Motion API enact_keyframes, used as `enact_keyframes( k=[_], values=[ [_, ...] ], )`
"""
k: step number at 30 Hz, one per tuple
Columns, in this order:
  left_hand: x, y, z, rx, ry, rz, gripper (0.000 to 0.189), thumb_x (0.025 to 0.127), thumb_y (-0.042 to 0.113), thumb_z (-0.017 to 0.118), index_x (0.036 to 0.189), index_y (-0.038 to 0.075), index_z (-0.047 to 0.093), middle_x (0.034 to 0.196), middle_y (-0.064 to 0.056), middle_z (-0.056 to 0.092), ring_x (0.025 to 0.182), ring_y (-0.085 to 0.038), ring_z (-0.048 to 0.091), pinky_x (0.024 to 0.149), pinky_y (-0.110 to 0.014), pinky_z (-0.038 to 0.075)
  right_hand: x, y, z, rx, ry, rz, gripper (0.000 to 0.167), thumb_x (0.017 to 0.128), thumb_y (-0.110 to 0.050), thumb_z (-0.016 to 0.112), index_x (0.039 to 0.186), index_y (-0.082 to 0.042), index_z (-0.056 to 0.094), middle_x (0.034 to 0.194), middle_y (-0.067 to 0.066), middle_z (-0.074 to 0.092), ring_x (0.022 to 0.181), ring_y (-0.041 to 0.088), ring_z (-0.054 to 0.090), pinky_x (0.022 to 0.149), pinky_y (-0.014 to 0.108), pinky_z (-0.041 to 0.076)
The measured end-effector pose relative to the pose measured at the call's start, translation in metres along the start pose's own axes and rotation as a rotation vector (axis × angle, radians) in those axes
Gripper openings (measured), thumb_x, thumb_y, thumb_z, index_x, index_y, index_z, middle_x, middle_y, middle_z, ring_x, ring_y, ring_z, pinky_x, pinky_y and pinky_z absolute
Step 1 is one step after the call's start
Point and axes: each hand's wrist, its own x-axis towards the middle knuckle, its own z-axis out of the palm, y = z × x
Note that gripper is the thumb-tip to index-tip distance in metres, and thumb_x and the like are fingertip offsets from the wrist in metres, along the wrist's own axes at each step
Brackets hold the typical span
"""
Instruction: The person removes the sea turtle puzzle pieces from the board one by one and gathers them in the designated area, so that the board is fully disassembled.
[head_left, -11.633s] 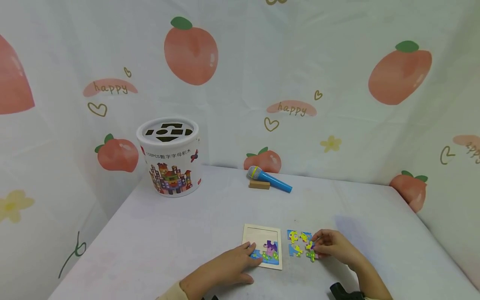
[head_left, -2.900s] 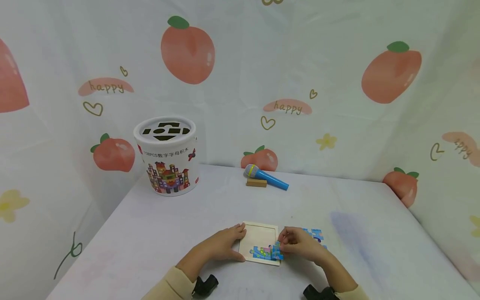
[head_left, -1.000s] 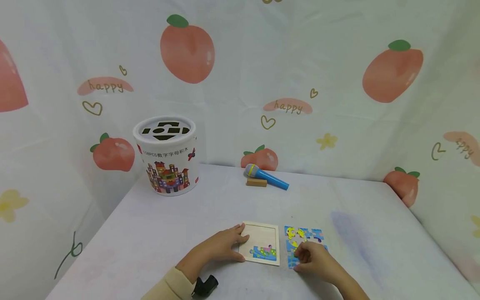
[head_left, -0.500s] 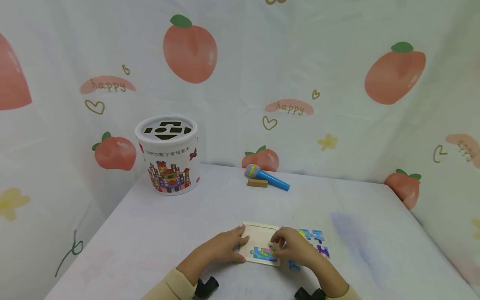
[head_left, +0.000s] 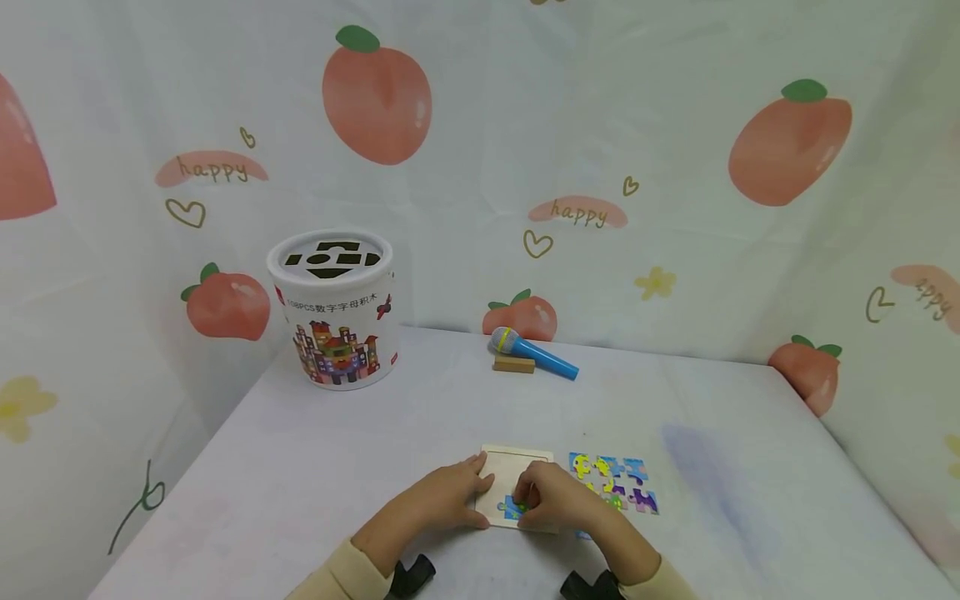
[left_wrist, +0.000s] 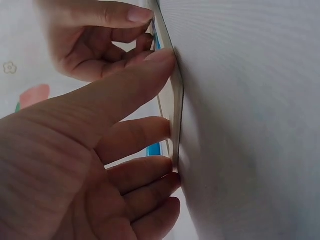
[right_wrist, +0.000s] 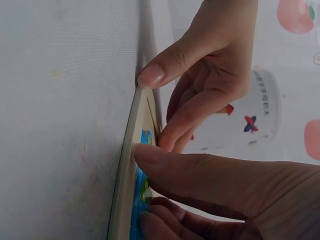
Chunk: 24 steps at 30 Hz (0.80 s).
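In the head view a pale wooden puzzle tray [head_left: 513, 467] lies on the table with joined blue and green puzzle pieces [head_left: 512, 507] along its front. My left hand [head_left: 444, 496] rests at the tray's left side, thumb at the front corner and fingers spread along the edge. My right hand [head_left: 553, 498] bends over the front right part, where its thumb and curled fingers close on a blue-and-green puzzle piece [right_wrist: 144, 192] in the right wrist view. The right hand hides part of the tray. Several loose pieces [head_left: 636, 468] lie right of the tray.
At the back stand a white block bucket [head_left: 341, 333] on the left and, nearer the middle, a blue toy microphone [head_left: 551, 362] beside a small brown wooden block [head_left: 513, 365]. A patterned curtain [head_left: 465, 167] closes off the far side.
From the loose pieces my right hand has moved left onto the tray, now over its front pieces. The tray sits slightly further left. The left hand stays at its edge.
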Motion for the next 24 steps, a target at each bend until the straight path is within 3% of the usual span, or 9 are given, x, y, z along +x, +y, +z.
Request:
enact_keyframes(
  k=[4,14,24],
  values=[
    [-0.001,0.001,0.000,-0.005,0.002,0.003,0.064,0.075,0.039,0.073,0.130,0.011,0.056,0.148,-0.016,0.036,0.136,-0.028,0.038,0.107,-0.041,0.037,-0.001,-0.002,0.001,-0.003,0.013,0.019,0.020,0.069,-0.004,0.079,0.084,-0.005,0.065,0.073,0.000,0.057,0.066,0.012,0.049,0.059,0.021,0.045],
    [0.000,0.001,0.001,0.012,0.002,0.014,0.064,0.075,0.040,0.073,0.130,0.011,0.056,0.147,-0.016,0.037,0.136,-0.027,0.038,0.107,-0.038,0.037,-0.004,0.000,-0.002,-0.020,0.012,-0.021,0.021,0.072,-0.004,0.077,0.086,-0.007,0.061,0.076,-0.001,0.056,0.068,0.011,0.049,0.060,0.020,0.044],
    [-0.002,0.003,-0.003,0.012,0.003,0.008,0.063,0.076,0.038,0.074,0.130,0.010,0.056,0.147,-0.017,0.037,0.135,-0.028,0.038,0.107,-0.039,0.037,-0.010,0.010,-0.006,0.039,0.027,-0.097,0.007,0.083,-0.003,0.065,0.087,-0.007,0.060,0.081,-0.002,0.059,0.072,0.007,0.052,0.062,0.019,0.045]
  ],
)
